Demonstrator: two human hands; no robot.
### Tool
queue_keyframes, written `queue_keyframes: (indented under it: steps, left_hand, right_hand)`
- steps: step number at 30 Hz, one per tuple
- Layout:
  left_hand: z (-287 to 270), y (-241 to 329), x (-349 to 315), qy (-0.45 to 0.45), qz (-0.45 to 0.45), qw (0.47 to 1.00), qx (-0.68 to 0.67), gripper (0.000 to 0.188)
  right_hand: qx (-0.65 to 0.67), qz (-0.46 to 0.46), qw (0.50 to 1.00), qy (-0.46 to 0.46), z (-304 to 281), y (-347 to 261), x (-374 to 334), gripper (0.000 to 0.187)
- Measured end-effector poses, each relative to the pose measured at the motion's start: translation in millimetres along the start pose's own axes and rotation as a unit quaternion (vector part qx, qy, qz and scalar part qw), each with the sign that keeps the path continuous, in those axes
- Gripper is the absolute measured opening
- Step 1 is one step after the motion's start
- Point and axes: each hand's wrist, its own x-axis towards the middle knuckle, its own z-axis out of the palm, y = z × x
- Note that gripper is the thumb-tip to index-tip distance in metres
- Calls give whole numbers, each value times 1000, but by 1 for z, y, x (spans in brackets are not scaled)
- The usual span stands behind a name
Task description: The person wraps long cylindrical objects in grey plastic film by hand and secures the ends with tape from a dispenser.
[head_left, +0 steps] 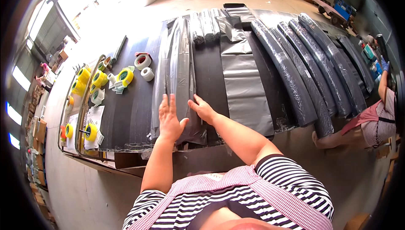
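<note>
We find the left hand (169,120) flat on the grey film (179,69), right hand (204,109) at its edge, fingers extended, gripping nothing; we judge it light, slippery, best held by both edges.

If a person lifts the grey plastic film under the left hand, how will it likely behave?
The grey plastic film is probably floppy, since it lies in loose lengthwise folds. Its glossy sheen suggests it might be slippery. Lying fairly flat, it seems unlikely to roll.

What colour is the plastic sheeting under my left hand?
The plastic sheeting is glossy grey; the head view shows it best.
</note>
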Motion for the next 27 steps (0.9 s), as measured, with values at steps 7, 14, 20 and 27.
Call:
queue_keyframes:
  steps: [7,14,20,27]
  left_hand:
    - [19,-37,-8,-78,-18,997,-8,64]
    - [44,31,0,-71,103,987,98,58]
    - [153,96,9,-193,-132,929,-287,64]
    - [195,148,25,-253,-118,923,-266,65]
  right_hand:
    - [-293,-183,930,128,-108,-14,-111,44]
    - [-456,40,804,379,-231,31,-217,50]
    - [-449,204,802,337,-204,3,-166,64]
    - [-227,195,919,257,-265,0,-154,49]
